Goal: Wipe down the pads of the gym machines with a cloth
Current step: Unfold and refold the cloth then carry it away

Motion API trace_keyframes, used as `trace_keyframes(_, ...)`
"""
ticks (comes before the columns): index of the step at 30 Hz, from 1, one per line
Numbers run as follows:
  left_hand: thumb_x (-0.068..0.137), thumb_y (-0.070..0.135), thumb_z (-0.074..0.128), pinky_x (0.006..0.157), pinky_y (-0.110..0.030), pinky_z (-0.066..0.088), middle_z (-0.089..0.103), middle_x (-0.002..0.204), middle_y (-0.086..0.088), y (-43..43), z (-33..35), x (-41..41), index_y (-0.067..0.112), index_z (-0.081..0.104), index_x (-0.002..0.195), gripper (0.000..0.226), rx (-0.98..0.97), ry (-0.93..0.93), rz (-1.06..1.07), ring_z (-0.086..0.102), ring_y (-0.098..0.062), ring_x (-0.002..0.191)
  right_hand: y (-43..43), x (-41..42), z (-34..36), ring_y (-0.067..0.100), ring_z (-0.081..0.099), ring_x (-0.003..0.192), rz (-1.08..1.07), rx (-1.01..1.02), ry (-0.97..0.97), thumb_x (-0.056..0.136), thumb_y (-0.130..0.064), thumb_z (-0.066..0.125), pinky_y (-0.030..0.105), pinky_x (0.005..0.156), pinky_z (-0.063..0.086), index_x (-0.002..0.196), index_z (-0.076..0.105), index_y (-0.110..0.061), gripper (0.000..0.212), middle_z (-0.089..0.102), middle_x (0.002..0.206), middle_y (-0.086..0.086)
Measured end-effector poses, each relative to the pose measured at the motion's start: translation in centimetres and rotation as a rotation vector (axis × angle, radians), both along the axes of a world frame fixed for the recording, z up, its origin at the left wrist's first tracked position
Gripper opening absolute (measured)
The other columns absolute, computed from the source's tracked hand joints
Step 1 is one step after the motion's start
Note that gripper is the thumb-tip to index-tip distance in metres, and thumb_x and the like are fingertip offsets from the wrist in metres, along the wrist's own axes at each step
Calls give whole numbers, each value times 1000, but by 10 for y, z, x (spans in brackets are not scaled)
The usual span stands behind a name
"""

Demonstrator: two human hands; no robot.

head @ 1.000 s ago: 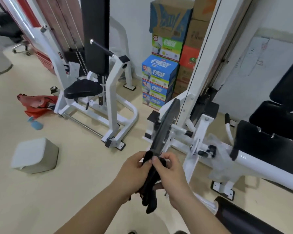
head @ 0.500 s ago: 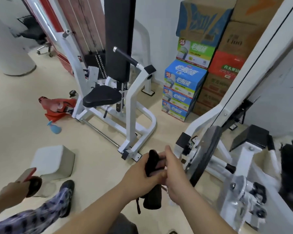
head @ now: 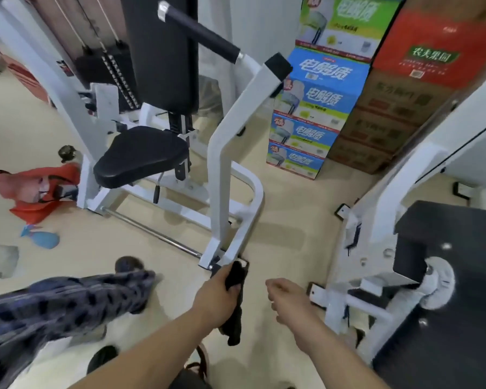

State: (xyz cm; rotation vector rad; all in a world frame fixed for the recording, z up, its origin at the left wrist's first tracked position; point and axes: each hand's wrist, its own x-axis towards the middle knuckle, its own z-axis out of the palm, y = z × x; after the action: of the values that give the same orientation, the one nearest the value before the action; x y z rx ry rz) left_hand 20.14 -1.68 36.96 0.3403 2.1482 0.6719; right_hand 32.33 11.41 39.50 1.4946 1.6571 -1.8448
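My left hand (head: 218, 294) grips a dark cloth (head: 234, 301) that hangs down from the fist, low in the middle of the view. My right hand (head: 288, 300) hovers just to its right, fingers loosely curled and holding nothing. Ahead stands a white machine with a black seat pad (head: 139, 155) and a tall black back pad (head: 163, 51). A black foam-covered handle (head: 202, 35) sticks out to the right of the back pad. At the right edge lies another machine's black pad (head: 455, 242). Both hands are well short of the seat pad.
Another person's patterned trouser leg and dark shoe (head: 68, 301) cross the lower left. A red bag (head: 37, 189) and a blue object (head: 44, 238) lie on the floor at left. Stacked cartons (head: 320, 108) stand against the back wall. A white frame post (head: 222, 192) rises just ahead of my hands.
My right hand has let go of the cloth and moved apart to the right; the left hand alone holds it. The view has moved closer to the seat machine.
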Motion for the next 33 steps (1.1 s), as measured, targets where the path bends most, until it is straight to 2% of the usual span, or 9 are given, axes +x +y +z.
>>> trace_keyframes(2, 101, 27, 53, 90, -34, 54, 71, 110, 8, 1, -52, -17, 41, 52, 135, 38, -1, -35, 11, 68, -19, 99, -5, -15, -59, 14, 54, 80, -5, 2, -11, 101, -30, 53, 25, 72, 41, 99, 69, -22, 18, 59, 90, -6)
trace_keyframes(6, 100, 24, 55, 99, -38, 54, 68, 109, 16, 9, -161, -39, 39, 58, 126, 30, 70, -90, 16, 67, -14, 104, -8, -41, -181, 15, 61, 100, -40, -5, -23, 102, -34, 55, 30, 89, 48, 120, 64, -26, 22, 64, 116, -5)
trace_keyframes(10, 99, 23, 55, 98, -36, 57, 74, 107, 12, 20, -262, -75, 43, 64, 115, 28, 174, -163, 14, 71, -11, 102, -2, -75, -291, 7, 58, 89, -68, -80, -18, 105, -36, 52, 27, 77, 48, 120, 60, -19, 23, 65, 120, 1)
trace_keyframes(13, 95, 11, 56, 98, -36, 57, 78, 108, 3, 30, -319, -119, 34, 73, 111, 33, 244, -230, 92, 73, -17, 104, 4, -105, -353, 8, 60, 77, -198, -266, 49, 109, -29, 48, 17, 58, 51, 100, 64, -15, 23, 71, 100, 5)
trace_keyframes(16, 94, 6, 52, 90, -32, 55, 76, 109, -5, 29, -359, -162, 24, 74, 109, 32, 299, -217, 120, 70, -18, 100, 4, -138, -410, 24, 71, 85, -279, -432, 157, 101, -36, 55, 28, 76, 53, 124, 70, -9, 39, 78, 100, 9)
trace_keyframes(23, 86, 15, 49, 85, -40, 59, 73, 99, -2, 6, -426, -247, 36, 65, 111, 37, 195, 72, 110, 70, -23, 93, -7, -215, -467, 29, 74, 93, -252, -317, 301, 102, -16, 60, 42, 76, 61, 126, 65, -8, 26, 79, 108, 12)
trace_keyframes(27, 87, 16, 52, 94, -39, 58, 70, 113, 10, -1, -449, -266, 42, 56, 133, 53, 180, 167, 65, 67, -19, 102, -16, -225, -477, 12, 70, 97, -70, -152, 263, 100, -9, 59, 26, 77, 54, 122, 66, -16, 25, 76, 110, 0)
trace_keyframes(31, 89, 11, 65, 101, -37, 53, 61, 136, -4, -8, -476, -264, 23, 40, 151, 68, 59, 118, -123, 61, -24, 117, -15, -225, -497, 14, 59, 118, -10, -51, 179, 95, -22, 65, 34, 104, 49, 132, 61, -27, 38, 64, 123, -9)
trace_keyframes(33, 87, 12, 66, 99, -35, 52, 60, 137, -7, -10, -487, -263, 21, 35, 154, 74, 5, 147, -147, 61, -27, 119, -14, -225, -502, 16, 59, 120, -6, -34, 169, 97, -25, 64, 38, 108, 48, 130, 62, -29, 34, 64, 124, -7)
